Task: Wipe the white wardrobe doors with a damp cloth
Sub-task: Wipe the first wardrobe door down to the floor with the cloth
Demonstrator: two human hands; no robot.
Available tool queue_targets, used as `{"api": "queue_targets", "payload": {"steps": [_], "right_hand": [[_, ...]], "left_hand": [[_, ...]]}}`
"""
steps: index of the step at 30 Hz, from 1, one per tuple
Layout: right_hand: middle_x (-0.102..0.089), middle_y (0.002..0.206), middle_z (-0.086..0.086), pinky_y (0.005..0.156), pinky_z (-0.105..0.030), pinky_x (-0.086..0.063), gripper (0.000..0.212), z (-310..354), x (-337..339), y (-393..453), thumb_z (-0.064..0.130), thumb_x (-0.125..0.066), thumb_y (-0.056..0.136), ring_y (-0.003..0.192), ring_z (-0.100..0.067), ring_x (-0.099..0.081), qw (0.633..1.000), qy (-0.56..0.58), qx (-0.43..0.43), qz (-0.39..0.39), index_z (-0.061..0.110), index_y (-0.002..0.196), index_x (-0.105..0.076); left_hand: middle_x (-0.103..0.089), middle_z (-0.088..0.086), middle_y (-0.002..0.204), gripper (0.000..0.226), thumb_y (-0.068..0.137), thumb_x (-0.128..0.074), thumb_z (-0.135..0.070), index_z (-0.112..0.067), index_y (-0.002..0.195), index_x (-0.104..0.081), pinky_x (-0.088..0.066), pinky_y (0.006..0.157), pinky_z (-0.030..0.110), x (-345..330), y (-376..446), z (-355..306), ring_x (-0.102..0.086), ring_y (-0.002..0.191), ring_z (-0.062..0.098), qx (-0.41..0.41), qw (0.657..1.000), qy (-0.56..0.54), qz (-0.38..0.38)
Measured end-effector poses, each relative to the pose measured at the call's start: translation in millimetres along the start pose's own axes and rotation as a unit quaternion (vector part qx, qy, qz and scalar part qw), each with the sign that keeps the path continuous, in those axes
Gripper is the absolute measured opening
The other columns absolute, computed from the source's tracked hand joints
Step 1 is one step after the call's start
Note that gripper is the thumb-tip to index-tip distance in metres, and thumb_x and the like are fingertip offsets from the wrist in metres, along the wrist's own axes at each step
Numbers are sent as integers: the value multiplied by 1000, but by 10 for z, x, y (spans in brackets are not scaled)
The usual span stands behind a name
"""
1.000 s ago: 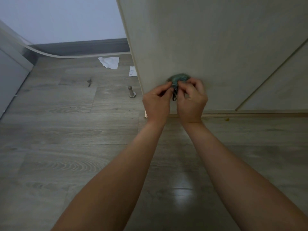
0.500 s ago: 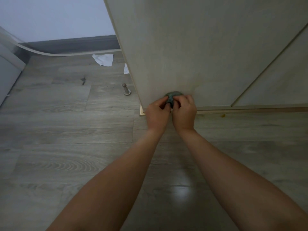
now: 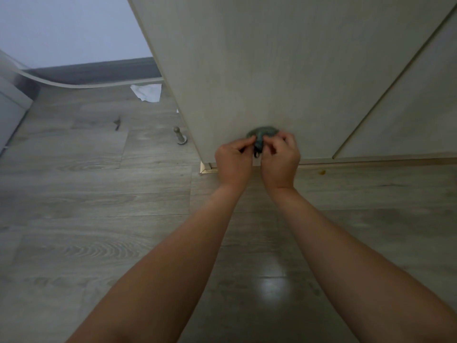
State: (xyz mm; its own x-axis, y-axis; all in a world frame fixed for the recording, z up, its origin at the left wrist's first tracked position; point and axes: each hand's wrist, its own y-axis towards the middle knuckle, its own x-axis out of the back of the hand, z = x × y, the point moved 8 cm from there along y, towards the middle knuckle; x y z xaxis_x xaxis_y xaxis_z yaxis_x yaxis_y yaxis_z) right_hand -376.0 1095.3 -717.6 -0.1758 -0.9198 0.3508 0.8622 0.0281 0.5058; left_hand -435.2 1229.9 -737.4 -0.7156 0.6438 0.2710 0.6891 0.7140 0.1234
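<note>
A small bunched blue-green cloth point(image 3: 262, 134) is pressed against the lower part of the white wardrobe door point(image 3: 272, 70), close to its bottom edge. My left hand point(image 3: 233, 162) pinches the cloth's left side and my right hand point(image 3: 280, 159) pinches its right side, thumbs almost touching. A dark loop of the cloth hangs between my thumbs. Most of the cloth is hidden behind my fingers. A second wardrobe door point(image 3: 408, 115) stands to the right, past a narrow gap.
Grey wood-look floor point(image 3: 99, 219) stretches below. A metal door stopper point(image 3: 180, 137) stands left of the wardrobe corner. Crumpled white paper point(image 3: 147, 92) lies by the dark skirting board. A small yellow speck point(image 3: 322, 172) sits by the wardrobe's base rail. A white panel edge point(image 3: 10, 115) is at far left.
Both hands with the cloth slid down the door half a second ago and have since come slightly back up; the fingers have shifted their pinch on the cloth.
</note>
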Motion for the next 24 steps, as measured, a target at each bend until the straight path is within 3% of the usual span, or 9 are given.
{"api": "queue_targets", "payload": {"steps": [3,6,8,11,17,21,24], "right_hand": [[-65,87,-16,70,-24,-47,14,-395,-218,-169,-4,-66,75,76,-27,-63,992,-43,-77,94,2,83,-76],[-69,84,-17,68,-24,-39,18,-604,-312,-234,-6,-65,73,80,-33,-65,977,-85,-113,159,3,83,-77],[-70,82,-16,67,-25,-39,18,-600,-296,-226,-5,-66,73,81,-34,-65,976,-91,-102,172,6,83,-77],[-67,91,-13,73,-23,-44,17,-282,-116,-90,-1,-66,79,81,-23,-63,989,-49,-53,130,7,92,-75],[-63,92,-15,76,-15,-48,12,507,580,481,3,-65,88,83,-18,-61,991,41,91,-90,0,94,-75],[-62,89,-17,76,-13,-46,7,379,566,496,-1,-68,86,80,-18,-59,989,30,104,-96,-3,86,-75],[-62,86,-15,68,-18,-47,6,-126,361,211,-4,-68,81,74,-16,-58,999,2,8,-42,-2,82,-74]], "left_hand": [[-78,3,92,24,82,-66,-2,-11,101,-79,-60,83,38,-144,7,445,-73,85,15,74,994,60,54],[-73,-2,76,25,82,-61,-4,-16,94,-80,-51,67,28,-308,-71,560,-65,71,14,70,976,148,145],[-75,2,80,24,83,-62,-5,-16,97,-79,-53,68,31,-296,-132,522,-68,76,18,63,975,154,147],[-77,4,97,24,86,-69,-12,-12,109,-77,-57,83,28,-101,-119,206,-71,88,11,35,994,93,50],[-77,3,93,18,87,-70,-10,-6,104,-77,-59,77,25,-12,-61,-1013,-72,82,7,-184,980,-21,-75],[-76,6,86,14,86,-70,-7,-4,98,-77,-57,70,30,-139,-117,-1005,-70,75,15,-256,958,46,-118],[-76,7,87,17,85,-70,-10,-7,99,-78,-57,73,32,-348,-139,-491,-71,77,19,-172,979,100,-46]]}}
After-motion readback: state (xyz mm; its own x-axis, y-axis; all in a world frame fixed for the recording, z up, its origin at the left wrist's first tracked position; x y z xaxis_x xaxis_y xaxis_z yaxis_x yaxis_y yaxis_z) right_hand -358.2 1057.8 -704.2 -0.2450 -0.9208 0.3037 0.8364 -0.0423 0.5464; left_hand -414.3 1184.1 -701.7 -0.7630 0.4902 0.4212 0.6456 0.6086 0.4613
